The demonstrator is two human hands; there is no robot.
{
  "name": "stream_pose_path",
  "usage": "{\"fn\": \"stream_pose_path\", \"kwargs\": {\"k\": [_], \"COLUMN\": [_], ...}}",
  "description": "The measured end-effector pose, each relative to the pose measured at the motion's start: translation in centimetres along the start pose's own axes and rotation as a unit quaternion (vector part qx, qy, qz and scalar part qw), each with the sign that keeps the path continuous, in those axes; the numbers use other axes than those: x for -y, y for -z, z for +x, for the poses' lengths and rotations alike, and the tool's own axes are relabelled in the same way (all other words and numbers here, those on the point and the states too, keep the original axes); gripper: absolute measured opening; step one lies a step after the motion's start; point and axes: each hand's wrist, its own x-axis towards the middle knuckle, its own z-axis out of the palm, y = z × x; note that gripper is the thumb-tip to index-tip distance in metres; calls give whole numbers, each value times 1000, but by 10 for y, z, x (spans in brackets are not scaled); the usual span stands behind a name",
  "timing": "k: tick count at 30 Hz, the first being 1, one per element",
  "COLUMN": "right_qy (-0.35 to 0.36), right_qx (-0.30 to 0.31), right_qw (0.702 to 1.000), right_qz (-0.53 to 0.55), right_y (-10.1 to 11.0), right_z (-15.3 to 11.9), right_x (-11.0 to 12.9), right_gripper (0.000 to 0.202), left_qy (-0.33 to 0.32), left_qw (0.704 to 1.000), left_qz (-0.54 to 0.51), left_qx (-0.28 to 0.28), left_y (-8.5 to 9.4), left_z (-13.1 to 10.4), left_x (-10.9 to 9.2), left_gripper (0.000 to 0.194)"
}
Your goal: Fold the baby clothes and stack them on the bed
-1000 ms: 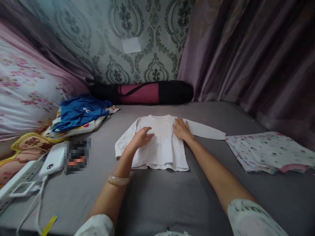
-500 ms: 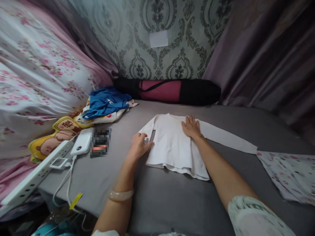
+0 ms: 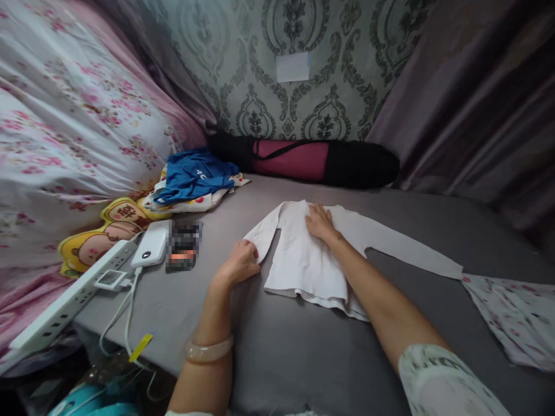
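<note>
One broad grey bed [image 3: 277,358] carries everything, with a long black and dark-pink bag [image 3: 295,160] lying along its far edge by the wall. Next in size, a white long-sleeved shirt [image 3: 299,260] is spread near the middle, neckline away from the person and hem toward them. It should be light and soft, with no stiffness to hold a shape: a pull on one edge would probably drag or wrinkle the rest, so a flat palm is a good anchor. Nothing about it looks fragile, and matt knit like this seems unlikely to slip. Off to the right lies a patterned cloth [image 3: 515,318], its corner seemingly touching the end of the right-hand sleeve [image 3: 411,249]. The left-hand sleeve [image 3: 264,231] angles down toward the person, and a gap of grey shows between it and the body. Smaller again, the right hand [image 3: 321,222] rests spread on the upper chest, just below the neckline, palm down. The left hand [image 3: 241,262] is at the cuff end of the nearer sleeve, fingers curled; whether it pinches the fabric I cannot tell. The best holds are the smallest parts: the cuffs, the shoulder seams and the corners of the hem [image 3: 299,293].
</note>
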Motion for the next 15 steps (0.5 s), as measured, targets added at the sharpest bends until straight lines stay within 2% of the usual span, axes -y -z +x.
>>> {"fn": "stream_pose_path", "kwargs": {"k": [3, 5, 9, 12, 15], "right_qy": [51, 69, 67, 53, 55], "right_qx": [40, 43, 17, -7, -20], "right_qw": [997, 994, 991, 992, 994], "right_qz": [46, 71, 111, 115, 94], "right_y": [-10, -16, -25, -29, -31], "right_z": [10, 17, 25, 24, 21], "right_x": [38, 56, 70, 71, 72], "right_gripper": [54, 52, 49, 50, 51], "left_qy": [-10, 4, 56, 90, 157], "left_qw": [1000, 999, 986, 961, 934], "left_qz": [-8, -28, -143, -202, -183], "left_qx": [-23, -36, -70, -166, -263], "left_y": [-1, 0, 13, 30, 50], "left_z": [1, 4, 14, 30, 51], "left_x": [0, 1, 15, 38, 64], "left_gripper": [12, 7, 17, 21, 22]}}
